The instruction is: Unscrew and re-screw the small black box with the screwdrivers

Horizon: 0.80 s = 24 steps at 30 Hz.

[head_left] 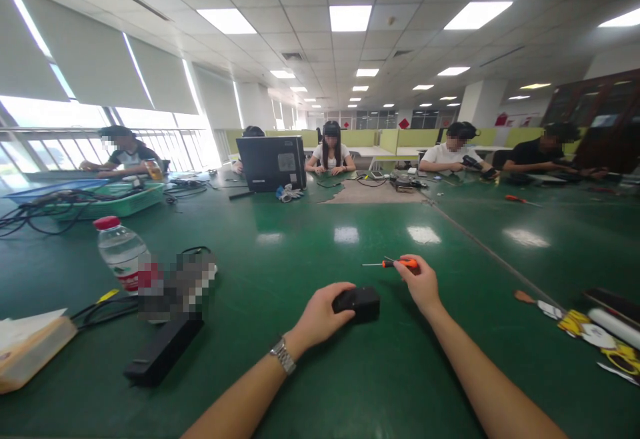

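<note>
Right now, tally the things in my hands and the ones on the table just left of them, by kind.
Screwdriver, in the right hand: 1
Small black box, under the left hand: 1
Water bottle: 1
Long black block: 1
Total: 4

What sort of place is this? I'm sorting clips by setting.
Probably an open-plan office used as a workshop: a long green table with seated people, ceiling light panels, and the right hand holding an orange screwdriver beside a small black device.
</note>
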Tool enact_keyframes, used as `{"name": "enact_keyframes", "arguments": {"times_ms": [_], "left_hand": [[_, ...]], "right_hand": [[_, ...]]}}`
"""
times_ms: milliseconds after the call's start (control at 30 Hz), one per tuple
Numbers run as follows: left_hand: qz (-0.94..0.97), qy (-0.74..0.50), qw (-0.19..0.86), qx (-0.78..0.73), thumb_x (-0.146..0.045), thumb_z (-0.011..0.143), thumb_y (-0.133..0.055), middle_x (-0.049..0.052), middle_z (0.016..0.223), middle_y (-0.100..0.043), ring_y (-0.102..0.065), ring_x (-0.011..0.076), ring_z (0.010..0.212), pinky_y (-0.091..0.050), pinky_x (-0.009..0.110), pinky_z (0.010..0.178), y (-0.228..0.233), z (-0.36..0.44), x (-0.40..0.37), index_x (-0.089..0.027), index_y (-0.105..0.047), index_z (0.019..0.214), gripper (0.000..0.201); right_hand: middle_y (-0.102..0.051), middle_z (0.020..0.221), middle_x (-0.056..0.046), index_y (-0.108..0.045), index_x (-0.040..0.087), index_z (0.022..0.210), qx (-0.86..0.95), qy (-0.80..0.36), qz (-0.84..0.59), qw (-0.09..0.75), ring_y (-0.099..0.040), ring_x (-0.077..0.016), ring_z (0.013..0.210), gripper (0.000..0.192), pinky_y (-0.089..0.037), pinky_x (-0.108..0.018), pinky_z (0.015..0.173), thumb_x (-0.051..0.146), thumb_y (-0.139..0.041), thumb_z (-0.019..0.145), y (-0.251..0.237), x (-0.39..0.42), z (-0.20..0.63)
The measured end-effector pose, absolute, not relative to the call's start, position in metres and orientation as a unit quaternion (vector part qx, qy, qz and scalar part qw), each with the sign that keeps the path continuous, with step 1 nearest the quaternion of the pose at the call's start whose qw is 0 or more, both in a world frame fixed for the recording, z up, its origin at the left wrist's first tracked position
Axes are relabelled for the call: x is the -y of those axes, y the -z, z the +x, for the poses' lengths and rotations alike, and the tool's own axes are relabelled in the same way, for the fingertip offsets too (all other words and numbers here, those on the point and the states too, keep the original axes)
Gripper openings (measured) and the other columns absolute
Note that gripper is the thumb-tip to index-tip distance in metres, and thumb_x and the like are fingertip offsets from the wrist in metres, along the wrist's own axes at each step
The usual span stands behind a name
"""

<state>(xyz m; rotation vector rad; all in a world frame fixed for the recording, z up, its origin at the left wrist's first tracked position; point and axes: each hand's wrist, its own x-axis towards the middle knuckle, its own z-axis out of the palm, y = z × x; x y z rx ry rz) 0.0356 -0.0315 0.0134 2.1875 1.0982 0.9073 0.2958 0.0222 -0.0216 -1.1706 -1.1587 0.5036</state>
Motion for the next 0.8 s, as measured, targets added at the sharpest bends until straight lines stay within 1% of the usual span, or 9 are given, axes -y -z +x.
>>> {"name": "enact_keyframes", "arguments": {"times_ms": [100,167,267,300,367,467,567,667,800], "left_hand": [[0.823,-0.32,0.265,-0.388,-0.018,0.072,-0.071,0.004,0.118,-0.064,-0.058,0.0225,0.108,-0.042,0.035,0.1,-0.006,0.049,0.033,-0.023,-0.06,0.117,0.047],[0.829,-0.315,0.262,-0.38,-0.022,0.072,-0.073,0.004,0.119,-0.063,-0.057,0.0226,0.108,-0.043,0.035,0.099,-0.004,0.05,0.037,-0.025,-0.058,0.121,0.052],[0.831,-0.321,0.258,-0.375,-0.033,0.071,-0.076,0.005,0.127,-0.058,-0.053,0.0242,0.116,-0.04,0.037,0.103,-0.009,0.037,0.041,-0.027,-0.053,0.128,0.061],[0.826,-0.326,0.253,-0.384,-0.037,0.072,-0.074,0.006,0.129,-0.057,-0.051,0.0247,0.118,-0.039,0.038,0.105,-0.011,0.027,0.042,-0.027,-0.054,0.128,0.06],[0.8,-0.34,0.236,-0.435,-0.041,0.079,-0.066,0.006,0.126,-0.059,-0.054,0.0252,0.117,-0.04,0.04,0.105,-0.014,0.0,0.044,-0.025,-0.058,0.122,0.047],[0.734,-0.316,0.236,-0.553,-0.05,0.08,-0.059,0.009,0.119,-0.065,-0.06,0.0283,0.108,-0.049,0.041,0.095,-0.01,-0.063,0.047,-0.02,-0.061,0.119,0.049],[0.689,-0.267,0.212,-0.64,-0.057,0.074,-0.061,0.01,0.121,-0.064,-0.058,0.0318,0.113,-0.046,0.044,0.099,0.003,-0.138,0.057,-0.018,-0.06,0.12,0.061],[0.624,-0.273,0.174,-0.711,-0.064,0.071,-0.058,0.011,0.124,-0.062,-0.058,0.0348,0.114,-0.049,0.047,0.096,0.015,-0.199,0.073,-0.017,-0.054,0.127,0.072],[0.586,-0.299,0.164,-0.735,-0.064,0.07,-0.058,0.014,0.121,-0.063,-0.059,0.0351,0.113,-0.049,0.047,0.096,0.019,-0.237,0.086,-0.016,-0.056,0.125,0.073]], "right_hand": [[-0.059,0.061,0.002,-0.064,0.017,0.084,0.406,-0.3,-0.481,0.717,-0.053,-0.0122,0.053,0.037,-0.045,-0.023,0.045,0.045,-0.076,0.063,0.018,-0.022,0.294],[-0.058,0.058,0.004,-0.063,0.017,0.08,0.332,-0.368,-0.444,0.747,-0.053,-0.0108,0.052,0.034,-0.045,-0.021,0.043,0.043,-0.078,0.062,0.015,-0.022,0.296],[-0.059,0.06,0.005,-0.063,0.019,0.081,0.228,-0.471,-0.37,0.768,-0.056,-0.0099,0.051,0.028,-0.048,-0.02,0.044,0.039,-0.075,0.066,0.01,-0.023,0.303],[-0.06,0.061,0.005,-0.063,0.019,0.082,0.205,-0.495,-0.35,0.769,-0.057,-0.0097,0.051,0.025,-0.049,-0.021,0.044,0.039,-0.072,0.069,0.009,-0.023,0.305],[-0.06,0.061,0.005,-0.063,0.02,0.084,0.177,-0.531,-0.327,0.762,-0.058,-0.0098,0.05,0.02,-0.05,-0.022,0.044,0.039,-0.065,0.076,0.007,-0.023,0.309],[-0.061,0.061,0.005,-0.062,0.022,0.089,0.171,-0.561,-0.324,0.742,-0.058,-0.0106,0.049,0.02,-0.05,-0.023,0.043,0.04,-0.056,0.084,0.008,-0.022,0.311],[-0.061,0.061,0.005,-0.061,0.022,0.092,0.183,-0.565,-0.334,0.732,-0.058,-0.0108,0.048,0.02,-0.048,-0.022,0.041,0.04,-0.054,0.085,0.01,-0.022,0.308],[-0.06,0.06,0.006,-0.06,0.023,0.092,0.202,-0.56,-0.347,0.725,-0.057,-0.0104,0.047,0.022,-0.047,-0.021,0.04,0.042,-0.056,0.083,0.013,-0.022,0.304],[-0.059,0.058,0.007,-0.059,0.023,0.091,0.211,-0.557,-0.356,0.72,-0.056,-0.0102,0.046,0.024,-0.046,-0.021,0.041,0.044,-0.059,0.08,0.014,-0.021,0.3]]}}
